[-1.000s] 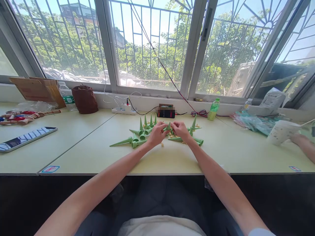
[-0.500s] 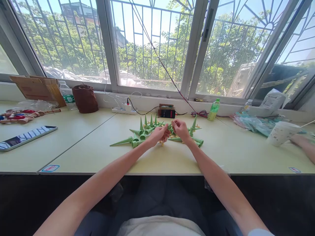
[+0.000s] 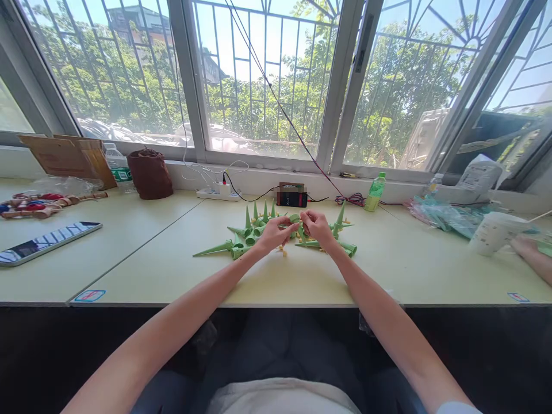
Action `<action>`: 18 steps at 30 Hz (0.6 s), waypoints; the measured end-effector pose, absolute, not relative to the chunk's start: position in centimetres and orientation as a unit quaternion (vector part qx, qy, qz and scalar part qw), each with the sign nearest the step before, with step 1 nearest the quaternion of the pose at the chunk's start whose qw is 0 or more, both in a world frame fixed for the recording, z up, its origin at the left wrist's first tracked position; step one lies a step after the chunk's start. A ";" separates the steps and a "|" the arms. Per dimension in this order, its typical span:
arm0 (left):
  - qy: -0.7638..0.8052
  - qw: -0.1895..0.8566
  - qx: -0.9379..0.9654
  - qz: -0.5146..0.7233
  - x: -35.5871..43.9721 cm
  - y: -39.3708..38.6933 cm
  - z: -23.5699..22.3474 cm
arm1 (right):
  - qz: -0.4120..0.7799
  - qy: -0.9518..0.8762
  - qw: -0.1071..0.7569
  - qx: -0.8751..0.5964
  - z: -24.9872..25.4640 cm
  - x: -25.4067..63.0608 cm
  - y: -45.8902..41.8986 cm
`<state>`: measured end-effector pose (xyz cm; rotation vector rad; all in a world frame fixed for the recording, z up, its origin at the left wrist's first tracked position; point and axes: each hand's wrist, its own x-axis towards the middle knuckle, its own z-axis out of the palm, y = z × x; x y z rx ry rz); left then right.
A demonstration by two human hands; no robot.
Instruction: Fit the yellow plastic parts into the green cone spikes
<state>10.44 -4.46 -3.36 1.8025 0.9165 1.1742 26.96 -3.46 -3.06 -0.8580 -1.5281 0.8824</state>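
Observation:
My left hand (image 3: 276,234) is closed around a hollow green plastic cone (image 3: 294,218), whose wide end shows above the fingers. Close against it, my right hand (image 3: 317,226) is pinched at the cone's side; whatever its fingertips hold is too small to make out. More green cones surround both hands: several stand upright (image 3: 247,218) at the back left, others lie on their sides (image 3: 213,249), and one upright cone (image 3: 339,221) is at the right. Small yellow pieces (image 3: 284,252) lie below my left hand and among the cones.
A phone (image 3: 292,199) leans behind the cones near a power strip (image 3: 218,194). On the left are another phone (image 3: 50,243) and a brown bag (image 3: 149,173). A green bottle (image 3: 375,191) stands right; farther right, another person's hand (image 3: 526,247) is beside a white cup (image 3: 495,232).
The cone in my left hand has turned from tip upward to wide end upward. My left fingers loosened and closed again, while my right hand stayed nearly in place.

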 end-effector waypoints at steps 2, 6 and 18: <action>0.372 0.339 0.723 0.474 10.4 -4.5 -3.4 | 0.391 -0.642 0.550 -0.363 -2.9 26.9 -3.6; 0.373 0.255 0.742 0.495 10.5 -4.3 -3.6 | 0.413 -0.638 0.536 -0.367 -2.7 26.9 -3.6; 0.338 0.103 0.791 0.499 10.4 -3.9 -4.0 | 0.415 -0.634 0.535 -0.373 -3.2 27.1 -3.2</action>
